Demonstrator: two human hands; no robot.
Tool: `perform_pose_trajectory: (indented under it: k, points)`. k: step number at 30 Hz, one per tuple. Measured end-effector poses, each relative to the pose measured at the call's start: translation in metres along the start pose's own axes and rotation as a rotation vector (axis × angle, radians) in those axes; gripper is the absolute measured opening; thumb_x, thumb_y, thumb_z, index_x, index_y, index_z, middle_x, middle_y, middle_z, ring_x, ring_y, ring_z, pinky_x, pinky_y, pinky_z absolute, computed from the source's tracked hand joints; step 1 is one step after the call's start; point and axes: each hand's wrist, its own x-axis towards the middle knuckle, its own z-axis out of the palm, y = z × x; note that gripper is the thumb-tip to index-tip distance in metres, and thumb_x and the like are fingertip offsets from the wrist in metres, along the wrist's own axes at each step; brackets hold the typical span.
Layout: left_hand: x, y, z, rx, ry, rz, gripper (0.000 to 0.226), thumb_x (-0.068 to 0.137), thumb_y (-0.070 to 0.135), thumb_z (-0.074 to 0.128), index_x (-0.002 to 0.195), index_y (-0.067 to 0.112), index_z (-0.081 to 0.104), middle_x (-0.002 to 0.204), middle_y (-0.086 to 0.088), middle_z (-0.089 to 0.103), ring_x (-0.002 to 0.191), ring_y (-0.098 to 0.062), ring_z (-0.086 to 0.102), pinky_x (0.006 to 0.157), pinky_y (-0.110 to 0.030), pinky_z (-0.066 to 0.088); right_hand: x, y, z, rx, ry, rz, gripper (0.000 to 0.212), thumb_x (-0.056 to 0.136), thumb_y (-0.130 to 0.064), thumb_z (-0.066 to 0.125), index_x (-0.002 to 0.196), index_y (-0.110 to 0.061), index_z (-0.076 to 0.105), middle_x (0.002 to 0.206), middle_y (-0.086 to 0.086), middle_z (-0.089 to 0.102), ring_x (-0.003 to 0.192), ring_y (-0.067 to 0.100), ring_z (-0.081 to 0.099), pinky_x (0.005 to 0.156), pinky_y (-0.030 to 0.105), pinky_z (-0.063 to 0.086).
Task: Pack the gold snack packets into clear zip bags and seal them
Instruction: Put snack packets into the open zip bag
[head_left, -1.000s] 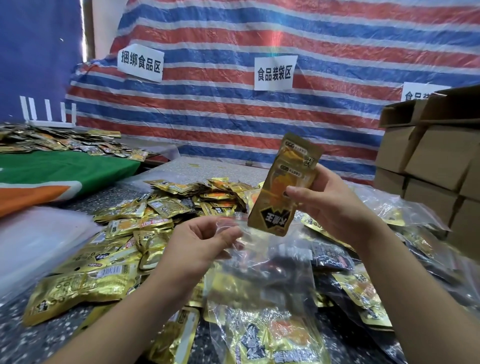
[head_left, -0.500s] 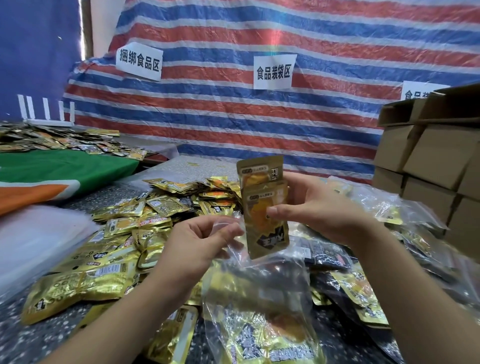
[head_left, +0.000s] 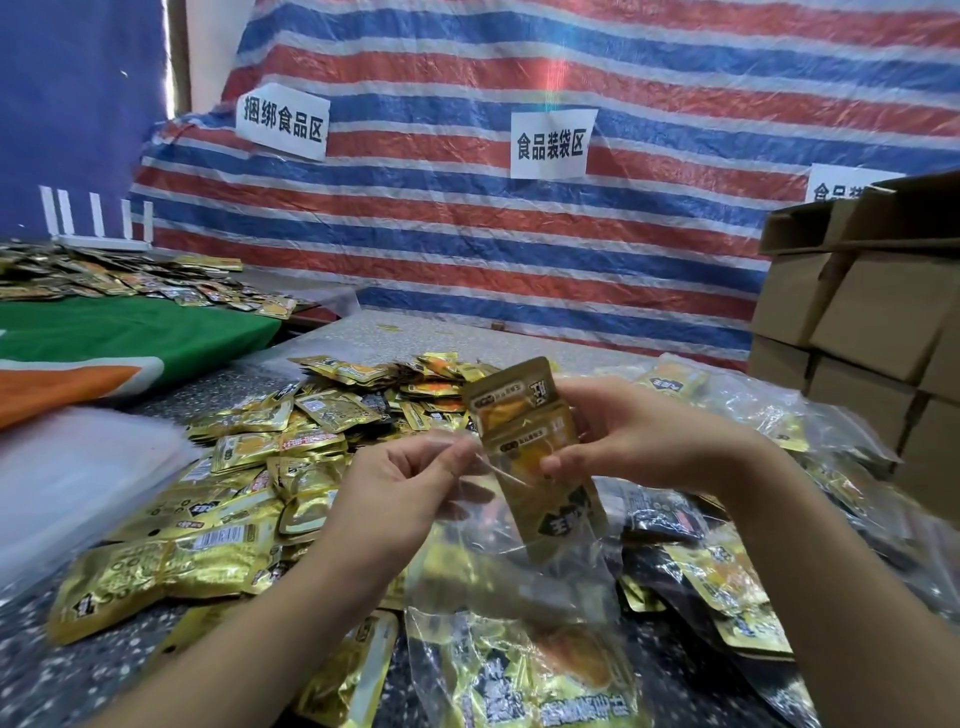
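Observation:
My left hand (head_left: 400, 483) pinches the open rim of a clear zip bag (head_left: 524, 613) that hangs below both hands, with gold packets visible at its bottom. My right hand (head_left: 639, 436) grips two overlapping gold snack packets (head_left: 524, 431) upright; their lower ends reach into the bag's mouth. A heap of loose gold packets (head_left: 270, 467) covers the speckled table (head_left: 62, 670) to the left and behind.
Filled clear bags (head_left: 810, 457) lie to the right of my hands. Stacked cardboard boxes (head_left: 878, 317) stand at the right edge. A pile of empty clear bags (head_left: 67, 467) lies at the left beside a green and orange cloth (head_left: 119, 338). A striped tarp hangs behind.
My right hand brought the gold packets down and leftward from above the bag to its mouth, turning them upright. The left hand kept its hold on the bag's rim.

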Motion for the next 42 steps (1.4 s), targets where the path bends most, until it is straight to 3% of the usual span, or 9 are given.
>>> perform_pose_trajectory:
  k: [3,8,12,17,25,31,35,38,42]
  points:
    - [0.001,0.000,0.000,-0.010,0.009,-0.022,0.020,0.092,0.016,0.059,0.086,0.007,0.075,0.081,-0.010,0.076,0.062,-0.018,0.072,0.053,-0.022,0.056,0.000,0.000,0.005,0.143,-0.015,-0.018,0.041,0.087,-0.004,0.065,0.127,-0.005,0.056,0.110,0.009,0.070,0.101,0.021,0.068,0.083,0.032,0.056]
    - [0.001,0.000,0.003,-0.020,0.012,-0.037,0.023,0.095,0.015,0.056,0.084,0.007,0.075,0.076,-0.004,0.076,0.055,-0.012,0.069,0.050,-0.021,0.054,0.002,0.005,0.009,0.263,-0.056,0.001,0.046,0.089,-0.010,0.062,0.134,-0.008,0.050,0.123,0.020,0.064,0.111,0.035,0.064,0.092,0.054,0.053]
    - [0.001,0.000,0.001,-0.006,0.016,-0.012,0.026,0.086,0.030,0.058,0.079,0.012,0.076,0.073,-0.010,0.075,0.055,-0.012,0.067,0.052,-0.022,0.054,0.003,0.005,0.012,0.149,-0.073,0.063,0.042,0.090,-0.016,0.062,0.130,-0.013,0.052,0.115,0.014,0.067,0.099,0.028,0.066,0.076,0.039,0.055]
    - [0.002,0.000,-0.002,-0.016,0.025,0.018,0.034,0.081,0.042,0.057,0.078,0.015,0.078,0.086,-0.007,0.076,0.062,-0.018,0.068,0.055,-0.026,0.055,0.001,0.000,0.002,0.002,0.091,0.028,0.024,0.095,-0.010,0.061,0.119,-0.015,0.062,0.108,0.008,0.073,0.101,0.023,0.071,0.082,0.035,0.058]
    - [0.001,-0.004,-0.001,0.082,-0.013,0.054,0.033,0.081,0.047,0.058,0.075,0.021,0.077,0.057,-0.003,0.066,0.053,-0.015,0.061,0.058,-0.028,0.053,-0.005,-0.013,0.006,-0.310,-0.129,0.151,0.012,0.095,-0.012,0.064,0.104,-0.020,0.067,0.097,0.002,0.075,0.092,0.017,0.072,0.086,0.039,0.058]
    - [-0.002,-0.002,0.001,0.072,-0.075,0.053,0.032,0.082,0.043,0.058,0.087,0.019,0.079,0.078,-0.012,0.075,0.066,-0.023,0.071,0.054,-0.035,0.058,0.001,-0.019,0.022,-0.620,-0.107,0.175,0.011,0.086,-0.035,0.073,0.081,-0.038,0.064,0.076,-0.016,0.070,0.070,-0.007,0.064,0.053,0.009,0.046]
    - [-0.001,0.000,-0.001,0.010,-0.007,0.042,0.032,0.082,0.043,0.057,0.085,0.018,0.079,0.079,-0.016,0.075,0.068,-0.031,0.072,0.056,-0.042,0.061,0.004,-0.020,0.018,-0.616,0.084,0.131,0.020,0.091,-0.043,0.066,0.077,-0.028,0.066,0.073,-0.013,0.068,0.066,-0.001,0.063,0.056,0.017,0.050]
    - [0.000,0.001,0.000,-0.005,0.008,0.027,0.038,0.082,0.042,0.055,0.085,0.011,0.077,0.082,-0.011,0.076,0.071,-0.025,0.074,0.056,-0.031,0.060,0.001,-0.026,0.018,-0.503,0.097,0.087,0.042,0.090,-0.059,0.050,0.070,-0.025,0.065,0.063,-0.015,0.067,0.054,-0.004,0.059,0.050,0.013,0.043]
    - [0.003,0.003,-0.003,-0.049,-0.007,0.016,0.043,0.084,0.044,0.052,0.091,0.006,0.072,0.086,-0.009,0.076,0.075,-0.026,0.074,0.058,-0.023,0.056,-0.004,-0.032,0.017,-0.534,0.053,0.031,0.029,0.086,-0.047,0.067,0.083,-0.018,0.071,0.074,-0.012,0.072,0.063,-0.001,0.067,0.058,0.017,0.053]
